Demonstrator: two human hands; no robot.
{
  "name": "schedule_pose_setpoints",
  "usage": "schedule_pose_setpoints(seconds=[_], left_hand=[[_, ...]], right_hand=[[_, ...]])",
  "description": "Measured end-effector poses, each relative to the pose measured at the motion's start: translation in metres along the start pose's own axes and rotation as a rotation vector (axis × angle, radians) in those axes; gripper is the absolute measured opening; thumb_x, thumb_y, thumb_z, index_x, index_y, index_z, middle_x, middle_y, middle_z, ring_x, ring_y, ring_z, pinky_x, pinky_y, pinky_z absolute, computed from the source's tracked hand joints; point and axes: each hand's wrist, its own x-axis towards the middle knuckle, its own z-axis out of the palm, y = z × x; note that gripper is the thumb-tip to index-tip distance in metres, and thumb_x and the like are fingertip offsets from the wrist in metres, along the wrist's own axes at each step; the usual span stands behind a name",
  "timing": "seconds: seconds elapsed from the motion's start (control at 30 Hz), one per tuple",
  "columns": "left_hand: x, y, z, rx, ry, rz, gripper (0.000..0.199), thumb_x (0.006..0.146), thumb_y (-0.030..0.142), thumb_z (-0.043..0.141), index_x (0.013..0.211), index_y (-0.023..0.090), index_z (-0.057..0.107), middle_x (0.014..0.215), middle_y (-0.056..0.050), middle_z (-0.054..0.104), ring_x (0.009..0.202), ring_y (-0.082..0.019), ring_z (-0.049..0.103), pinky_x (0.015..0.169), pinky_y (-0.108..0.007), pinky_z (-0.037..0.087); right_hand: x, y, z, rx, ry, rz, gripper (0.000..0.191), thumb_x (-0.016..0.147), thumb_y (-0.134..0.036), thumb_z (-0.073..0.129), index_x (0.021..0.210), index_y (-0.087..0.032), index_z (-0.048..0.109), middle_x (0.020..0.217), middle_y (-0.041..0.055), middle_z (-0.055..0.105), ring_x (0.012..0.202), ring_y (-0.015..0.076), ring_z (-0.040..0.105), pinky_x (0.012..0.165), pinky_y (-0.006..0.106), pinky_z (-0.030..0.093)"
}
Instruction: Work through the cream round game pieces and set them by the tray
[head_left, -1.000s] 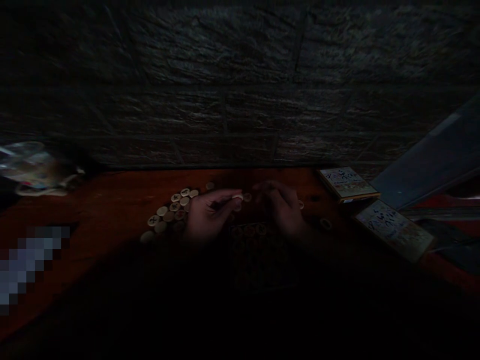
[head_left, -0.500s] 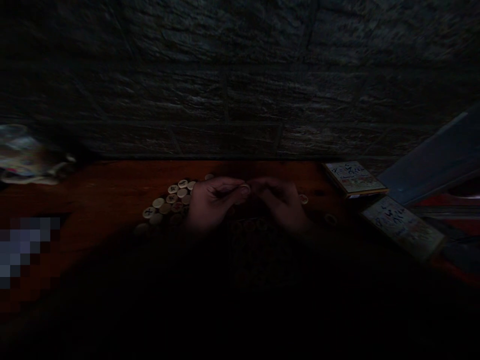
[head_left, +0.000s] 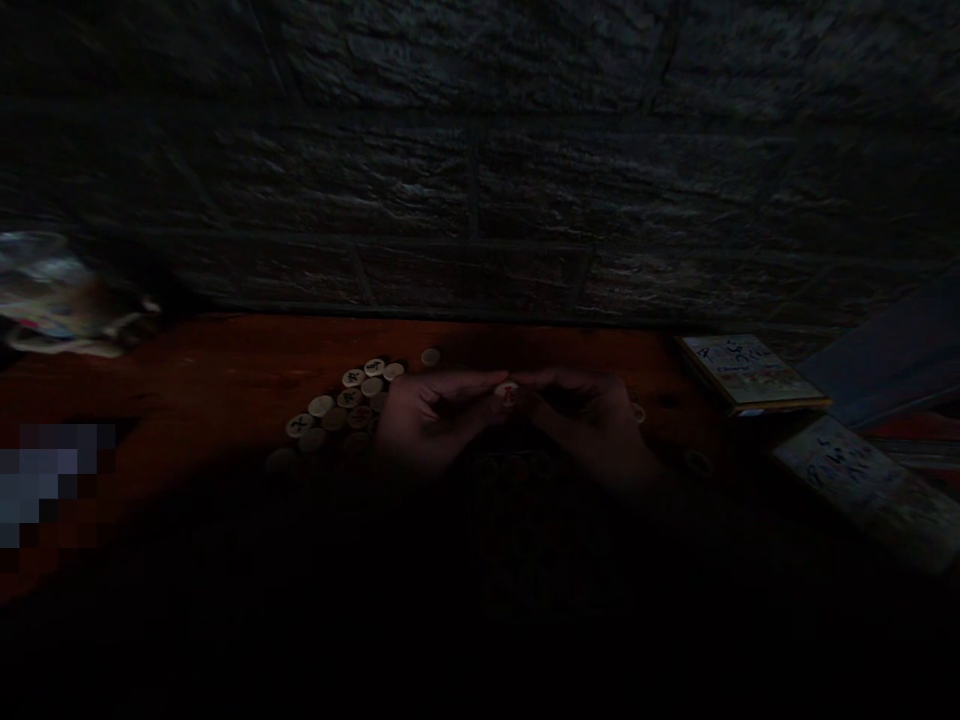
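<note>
A round Chinese chess piece with a red character facing up sits between the fingertips of both hands. My left hand pinches it from the left with thumb and forefinger. From the other side my right hand meets it, also closed in a pinch. Several pale chess pieces, some with dark characters and some blank side up, lie in a cluster left of my left hand. One lone piece rests behind it. Another piece is partly hidden beside my right hand. Deep shadow covers the area below the hands.
Two flat, printed boxes lie at the right of the reddish wooden table. A dark stone-block wall rises behind the table. On the far left stands a clear plastic-looking container; a pixelated patch is below it.
My right hand has come up to the piece, so both hands' fingertips now meet at it. The red character on the piece now shows. The view has shifted slightly.
</note>
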Motion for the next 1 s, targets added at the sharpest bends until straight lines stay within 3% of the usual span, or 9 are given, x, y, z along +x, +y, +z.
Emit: schedule_pose_setpoints(seconds=[0.13,0.27,0.4,0.73,1.0], left_hand=[[-0.001,0.001,0.001,0.095,-0.032,0.129,0.021,0.085,0.025,0.084,0.105,0.019,0.083,0.107,-0.007,0.083,0.093,-0.021,0.082,0.087,-0.029,0.068],[-0.001,0.001,0.000,0.121,-0.088,0.158,0.023,0.085,0.022,0.083,0.108,0.018,0.083,0.107,-0.007,0.083,0.092,-0.020,0.082,0.085,-0.026,0.068],[-0.002,0.003,0.000,0.064,-0.080,0.149,0.023,0.085,0.021,0.083,0.109,0.020,0.083,0.109,-0.007,0.083,0.095,-0.020,0.082,0.088,-0.027,0.067],[-0.004,0.007,-0.004,-0.029,-0.043,-0.050,0.025,0.085,0.031,0.085,0.108,0.020,0.084,0.105,-0.007,0.084,0.091,-0.022,0.082,0.086,-0.032,0.069],[-0.002,0.003,-0.002,0.017,0.002,0.019,0.020,0.084,0.030,0.085,0.102,0.020,0.085,0.098,-0.006,0.085,0.081,-0.020,0.082,0.077,-0.029,0.069]], right_hand=[[-0.001,-0.002,0.002,0.004,0.017,-0.016,0.014,0.080,-0.035,0.089,0.086,-0.024,0.082,0.083,0.0013,0.083,0.076,0.0169,0.077,0.074,0.029,0.063],[-0.002,-0.005,0.001,-0.055,0.051,-0.020,0.018,0.077,-0.038,0.091,0.082,-0.024,0.081,0.080,0.0006,0.082,0.073,0.0170,0.076,0.071,0.028,0.062],[-0.001,-0.010,0.001,-0.077,0.015,-0.015,0.017,0.084,-0.041,0.086,0.086,-0.025,0.082,0.086,0.0014,0.083,0.078,0.0180,0.078,0.075,0.030,0.063],[-0.001,-0.007,-0.001,-0.066,-0.026,0.036,0.021,0.085,-0.041,0.085,0.098,-0.025,0.084,0.092,0.0032,0.084,0.087,0.0211,0.081,0.082,0.034,0.064],[-0.001,-0.008,-0.002,-0.063,-0.029,0.036,0.021,0.081,-0.041,0.088,0.092,-0.024,0.084,0.086,0.0025,0.084,0.077,0.0180,0.078,0.076,0.030,0.064]])
